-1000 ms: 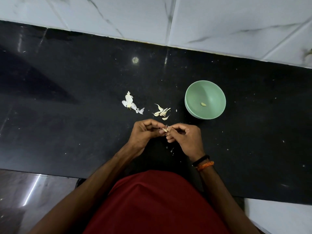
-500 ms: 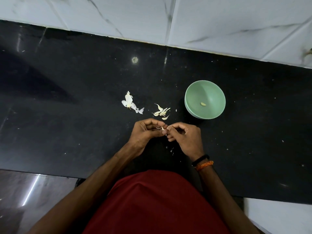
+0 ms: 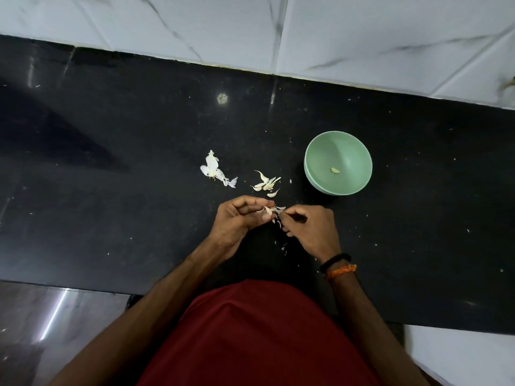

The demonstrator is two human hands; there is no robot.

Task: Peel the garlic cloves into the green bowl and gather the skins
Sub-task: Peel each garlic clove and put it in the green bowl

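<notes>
1. While my left hand [image 3: 237, 218] pinches the garlic clove [image 3: 268, 210], its long axis runs left-right, tip pointing left.
2. My right hand [image 3: 309, 229] pinches loose skin [image 3: 280, 208] near-left of the green bowl [image 3: 320, 151].

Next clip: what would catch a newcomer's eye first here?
The two hands, left hand and right hand, meeting at centre over the black counter, picking skin off a garlic clove. Next, the green bowl to the right, holding one peeled clove.

Garlic clove [image 3: 268, 210] mostly hidden btwn fingertips of left hand [image 3: 237, 221] & right hand [image 3: 309, 229]; peeled or not, can't tell. Tabletop [image 3: 111, 190] cut off both sides.
</notes>
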